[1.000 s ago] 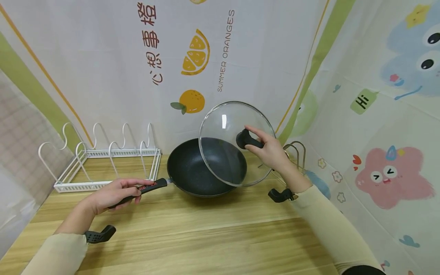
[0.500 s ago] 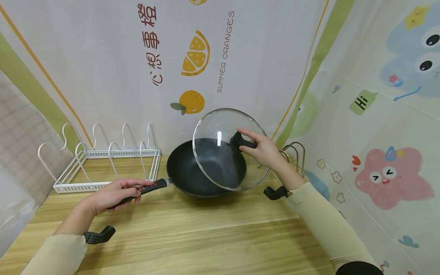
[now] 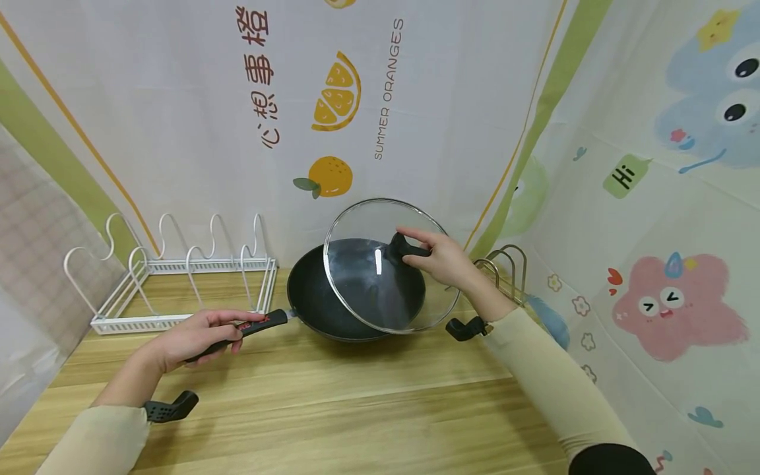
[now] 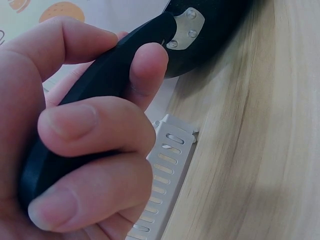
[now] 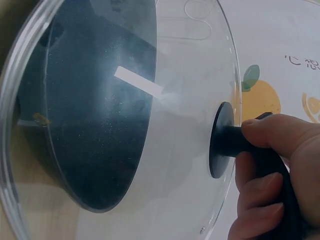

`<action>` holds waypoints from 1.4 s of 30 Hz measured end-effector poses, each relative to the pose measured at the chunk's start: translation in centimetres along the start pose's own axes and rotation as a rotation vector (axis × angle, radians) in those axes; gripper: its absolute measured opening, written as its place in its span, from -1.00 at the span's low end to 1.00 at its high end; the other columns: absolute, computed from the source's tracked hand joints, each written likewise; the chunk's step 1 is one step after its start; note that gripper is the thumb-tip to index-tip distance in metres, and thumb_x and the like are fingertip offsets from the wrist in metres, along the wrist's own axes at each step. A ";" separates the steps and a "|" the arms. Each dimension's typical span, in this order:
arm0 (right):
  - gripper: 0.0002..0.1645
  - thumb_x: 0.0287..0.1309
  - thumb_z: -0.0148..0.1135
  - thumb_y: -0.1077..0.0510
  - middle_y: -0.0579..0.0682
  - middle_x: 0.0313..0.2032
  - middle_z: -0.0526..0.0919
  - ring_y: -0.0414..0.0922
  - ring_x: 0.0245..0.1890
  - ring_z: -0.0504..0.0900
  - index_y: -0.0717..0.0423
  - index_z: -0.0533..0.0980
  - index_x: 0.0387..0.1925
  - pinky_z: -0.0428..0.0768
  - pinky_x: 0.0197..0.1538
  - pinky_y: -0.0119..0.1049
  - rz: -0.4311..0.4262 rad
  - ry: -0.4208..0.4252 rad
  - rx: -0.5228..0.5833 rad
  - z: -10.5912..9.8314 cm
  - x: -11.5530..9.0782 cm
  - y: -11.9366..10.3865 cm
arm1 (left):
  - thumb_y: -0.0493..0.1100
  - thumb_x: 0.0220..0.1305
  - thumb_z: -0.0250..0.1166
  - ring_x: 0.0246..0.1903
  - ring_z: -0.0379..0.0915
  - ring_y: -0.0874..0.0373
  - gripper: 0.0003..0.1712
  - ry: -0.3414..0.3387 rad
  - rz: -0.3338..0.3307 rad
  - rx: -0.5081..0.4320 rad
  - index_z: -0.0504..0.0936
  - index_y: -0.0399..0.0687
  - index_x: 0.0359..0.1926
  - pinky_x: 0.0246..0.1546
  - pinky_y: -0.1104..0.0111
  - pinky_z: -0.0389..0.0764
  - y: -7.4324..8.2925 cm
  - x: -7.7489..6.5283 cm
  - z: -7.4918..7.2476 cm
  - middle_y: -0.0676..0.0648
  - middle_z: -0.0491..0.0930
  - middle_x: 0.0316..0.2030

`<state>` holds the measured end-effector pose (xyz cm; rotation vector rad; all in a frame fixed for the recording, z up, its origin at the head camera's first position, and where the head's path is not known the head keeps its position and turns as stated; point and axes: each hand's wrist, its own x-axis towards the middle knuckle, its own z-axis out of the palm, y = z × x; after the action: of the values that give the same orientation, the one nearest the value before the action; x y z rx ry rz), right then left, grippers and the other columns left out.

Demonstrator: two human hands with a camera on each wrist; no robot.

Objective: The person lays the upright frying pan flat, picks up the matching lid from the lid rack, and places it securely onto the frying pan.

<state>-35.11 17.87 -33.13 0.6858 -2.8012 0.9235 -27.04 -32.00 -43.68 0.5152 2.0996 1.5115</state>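
Observation:
A black wok (image 3: 315,290) sits on the wooden table, its handle (image 3: 270,320) pointing left toward me. My left hand (image 3: 204,335) grips that handle; in the left wrist view the fingers (image 4: 97,125) curl round it. My right hand (image 3: 442,257) holds a round glass lid (image 3: 362,284) by its black knob (image 5: 260,155), thumb and fingers wrapped about it. The lid is tilted and overlaps the right part of the wok in the head view. Through the glass, the dark inside of the wok (image 5: 100,115) shows in the right wrist view.
A white wire rack (image 3: 136,322) with upright loops stands on the left, close behind my left hand. At the right, a gold-coloured wire rack (image 3: 516,264) is partly hidden by my right forearm. Printed cloth (image 3: 451,99) hangs behind the table (image 3: 332,409).
The right hand has moved left and slightly down with the lid, which now overlaps more of the wok. The left hand and the wok have stayed in place.

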 end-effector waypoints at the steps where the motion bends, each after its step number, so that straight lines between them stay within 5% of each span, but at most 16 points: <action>1: -0.23 0.44 0.48 0.00 0.10 -0.26 0.61 -0.01 -0.36 0.48 -0.29 0.47 0.59 0.41 -0.28 -0.20 -0.004 -0.007 -0.001 0.0 0.1 0.0 | -0.17 0.71 0.12 -0.69 0.24 0.33 -0.49 0.002 -0.002 -0.003 0.51 -0.07 0.56 -0.69 0.49 0.35 0.0 0.0 0.0 -0.12 0.69 -0.29; 6: -0.24 0.42 0.49 -0.01 0.11 0.07 0.73 -0.09 -0.32 0.47 -0.35 0.48 0.58 0.45 -0.26 -0.20 -0.001 -0.036 -0.006 0.2 0.5 0.0 | -0.18 0.70 0.12 -0.69 0.22 0.31 -0.50 0.002 0.011 0.000 0.53 -0.04 0.55 -0.71 0.47 0.34 0.0 0.0 0.1 -0.11 0.69 -0.30; 15: -0.25 0.42 0.48 0.01 -0.14 -0.54 0.34 -0.16 -0.54 0.33 -0.39 0.50 0.56 0.43 -0.34 -0.24 -0.025 -0.113 0.003 0.4 1.7 -0.1 | -0.17 0.70 0.13 -0.69 0.24 0.34 -0.49 0.005 0.000 -0.004 0.52 -0.04 0.55 -0.70 0.50 0.35 0.0 0.0 0.1 -0.13 0.69 -0.29; 19: -0.25 0.43 0.47 0.03 -0.13 -0.53 0.37 -0.15 -0.49 0.37 -0.36 0.49 0.57 0.46 -0.32 -0.24 -0.029 -0.145 -0.002 0.7 2.3 -0.3 | -0.16 0.70 0.14 -0.69 0.25 0.35 -0.47 0.009 -0.007 0.006 0.48 -0.11 0.57 -0.68 0.51 0.37 -0.1 0.0 0.1 -0.16 0.69 -0.28; 26: -0.24 0.42 0.47 0.03 0.07 -0.16 0.75 -0.10 -0.31 0.56 -0.31 0.49 0.58 0.56 -0.20 -0.23 -0.024 -0.183 -0.035 1.2 3.4 -0.8 | -0.17 0.69 0.13 -0.69 0.23 0.35 -0.47 0.018 -0.009 0.014 0.48 -0.13 0.56 -0.69 0.51 0.35 0.0 0.0 0.1 -0.15 0.68 -0.29; 42: -0.25 0.38 0.46 0.12 -0.14 -0.58 0.45 -0.21 -0.60 0.41 -0.24 0.52 0.55 0.44 -0.40 -0.34 -0.019 -0.257 -0.022 2.8 5.3 -2.0 | -0.17 0.68 0.15 -0.70 0.23 0.33 -0.46 0.024 -0.025 0.015 0.48 -0.11 0.57 -0.70 0.50 0.34 0.1 0.0 0.2 -0.15 0.68 -0.29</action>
<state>-38.81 12.79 -33.09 0.8843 -3.0134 0.8556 -26.96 -31.84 -43.66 0.4765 2.1292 1.4959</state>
